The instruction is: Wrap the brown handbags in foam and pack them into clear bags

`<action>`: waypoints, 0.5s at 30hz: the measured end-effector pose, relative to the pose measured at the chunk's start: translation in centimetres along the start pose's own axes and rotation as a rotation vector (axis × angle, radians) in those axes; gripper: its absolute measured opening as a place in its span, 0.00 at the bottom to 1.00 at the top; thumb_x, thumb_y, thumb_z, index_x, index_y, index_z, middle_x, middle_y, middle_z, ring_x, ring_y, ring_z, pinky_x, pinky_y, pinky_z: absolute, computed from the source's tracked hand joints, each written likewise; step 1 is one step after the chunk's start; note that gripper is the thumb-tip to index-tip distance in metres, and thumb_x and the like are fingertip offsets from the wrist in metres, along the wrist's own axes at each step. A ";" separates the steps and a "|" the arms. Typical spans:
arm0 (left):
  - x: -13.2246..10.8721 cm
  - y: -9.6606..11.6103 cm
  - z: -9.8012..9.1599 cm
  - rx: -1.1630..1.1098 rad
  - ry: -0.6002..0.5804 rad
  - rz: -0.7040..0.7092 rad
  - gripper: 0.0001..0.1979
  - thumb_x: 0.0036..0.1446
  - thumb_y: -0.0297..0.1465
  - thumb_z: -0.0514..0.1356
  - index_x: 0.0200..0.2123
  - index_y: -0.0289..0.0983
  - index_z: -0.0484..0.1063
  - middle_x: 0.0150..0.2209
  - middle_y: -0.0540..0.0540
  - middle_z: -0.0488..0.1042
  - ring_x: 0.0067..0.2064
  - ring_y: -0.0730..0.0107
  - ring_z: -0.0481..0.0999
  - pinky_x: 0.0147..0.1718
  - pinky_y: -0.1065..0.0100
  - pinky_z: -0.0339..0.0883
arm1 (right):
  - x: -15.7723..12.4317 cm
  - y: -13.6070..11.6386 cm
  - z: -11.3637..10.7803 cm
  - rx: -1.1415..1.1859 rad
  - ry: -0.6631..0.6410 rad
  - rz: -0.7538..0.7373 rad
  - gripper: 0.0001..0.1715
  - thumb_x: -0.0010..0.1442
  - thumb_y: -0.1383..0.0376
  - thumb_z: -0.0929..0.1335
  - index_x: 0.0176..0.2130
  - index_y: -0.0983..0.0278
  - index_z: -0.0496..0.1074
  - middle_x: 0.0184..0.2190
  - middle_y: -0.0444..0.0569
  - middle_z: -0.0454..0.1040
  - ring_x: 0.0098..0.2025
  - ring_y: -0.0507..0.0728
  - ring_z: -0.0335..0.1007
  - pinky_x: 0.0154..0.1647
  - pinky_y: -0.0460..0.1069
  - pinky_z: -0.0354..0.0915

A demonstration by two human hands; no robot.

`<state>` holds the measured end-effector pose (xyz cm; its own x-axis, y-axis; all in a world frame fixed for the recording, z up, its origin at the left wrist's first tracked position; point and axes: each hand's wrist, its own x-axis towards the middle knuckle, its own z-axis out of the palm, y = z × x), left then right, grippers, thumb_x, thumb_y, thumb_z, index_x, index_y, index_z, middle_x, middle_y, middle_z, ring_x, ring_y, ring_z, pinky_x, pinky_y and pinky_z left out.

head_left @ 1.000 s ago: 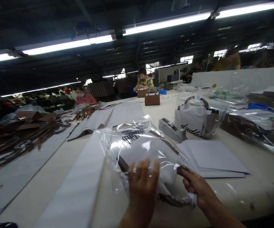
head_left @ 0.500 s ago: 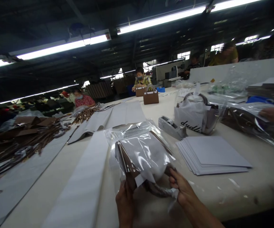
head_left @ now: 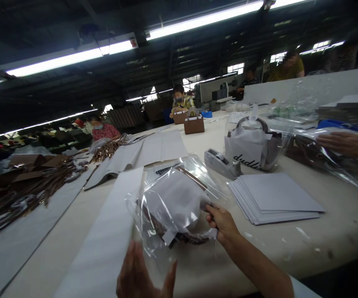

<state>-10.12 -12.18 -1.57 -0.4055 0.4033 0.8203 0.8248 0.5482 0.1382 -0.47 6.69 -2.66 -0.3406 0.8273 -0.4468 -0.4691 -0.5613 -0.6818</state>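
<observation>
- Handbag (head_left: 173, 203), white-wrapped inside clear plastic (head_left: 209, 176), lies on the bench (head_left: 290, 248), handle (head_left: 194, 238) toward the person.
- Right hand (head_left: 224, 225): fingers (head_left: 215, 211) pinch its near right corner beside the handle; the rest lies ahead and left of them.
- Left hand (head_left: 142, 273): thumb spread wide, fingers just beside the plastic's near left edge; whether touching, I can't tell.

Near the tabletop's (head_left: 303, 244) edge closest to me, I have a brown handbag (head_left: 192, 178) lying aslant, white wrapping (head_left: 173, 198) over its side, curved handle (head_left: 194, 238) toward me, loose shiny clear plastic (head_left: 208, 174) around it.
</observation>
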 end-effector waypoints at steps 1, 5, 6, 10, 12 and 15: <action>1.8 0.8 -0.3 0.069 -0.022 0.119 0.35 0.51 0.41 0.58 0.59 0.34 0.50 0.56 0.30 0.59 0.55 0.43 0.61 0.50 0.42 0.54 | -0.3 0.0 -0.1 -0.015 -0.006 0.000 0.13 0.42 0.69 0.70 0.31 0.68 0.66 0.12 0.39 0.63 0.12 0.43 0.51 0.09 0.36 0.41; 7.8 3.4 -0.6 0.158 -0.212 0.335 0.19 0.53 0.28 0.55 0.50 0.39 0.64 0.51 0.38 0.67 0.51 0.48 0.65 0.50 0.41 0.50 | -1.1 -0.2 -0.5 -0.054 -0.012 -0.011 0.15 0.41 0.67 0.71 0.32 0.68 0.66 0.11 0.38 0.61 0.11 0.42 0.49 0.09 0.36 0.41; 8.5 3.7 -0.5 0.135 -0.242 0.347 0.13 0.54 0.27 0.54 0.43 0.40 0.69 0.44 0.42 0.72 0.46 0.53 0.69 0.48 0.46 0.55 | -1.0 -0.3 -0.4 -0.056 -0.013 -0.015 0.16 0.41 0.67 0.71 0.32 0.68 0.66 0.12 0.38 0.62 0.12 0.43 0.50 0.10 0.36 0.41; 8.4 4.0 0.1 -0.064 -0.283 0.386 0.09 0.59 0.30 0.51 0.30 0.39 0.70 0.29 0.50 0.73 0.32 0.68 0.71 0.32 0.68 0.62 | 0.2 -0.2 0.5 -0.065 -0.021 -0.013 0.15 0.43 0.65 0.70 0.32 0.68 0.65 0.14 0.39 0.62 0.13 0.43 0.52 0.10 0.37 0.43; 7.8 3.6 0.7 -0.120 -0.261 0.365 0.09 0.60 0.31 0.50 0.34 0.39 0.70 0.32 0.50 0.73 0.32 0.70 0.72 0.31 0.70 0.62 | 0.8 0.1 1.2 -0.091 -0.026 -0.017 0.15 0.45 0.64 0.70 0.33 0.68 0.66 0.14 0.39 0.63 0.14 0.44 0.55 0.12 0.37 0.48; 7.8 2.5 1.6 -0.090 -0.229 0.294 0.10 0.60 0.32 0.50 0.38 0.39 0.70 0.35 0.49 0.74 0.33 0.69 0.73 0.30 0.71 0.63 | 0.5 -0.1 1.0 -0.174 -0.070 -0.055 0.22 0.45 0.62 0.71 0.41 0.67 0.67 0.20 0.42 0.69 0.22 0.49 0.66 0.20 0.42 0.62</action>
<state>-11.86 -6.50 4.29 -0.2153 0.6929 0.6881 0.9463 0.3220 -0.0282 -1.41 7.16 -2.30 -0.3764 0.8499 -0.3688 -0.3432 -0.4976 -0.7966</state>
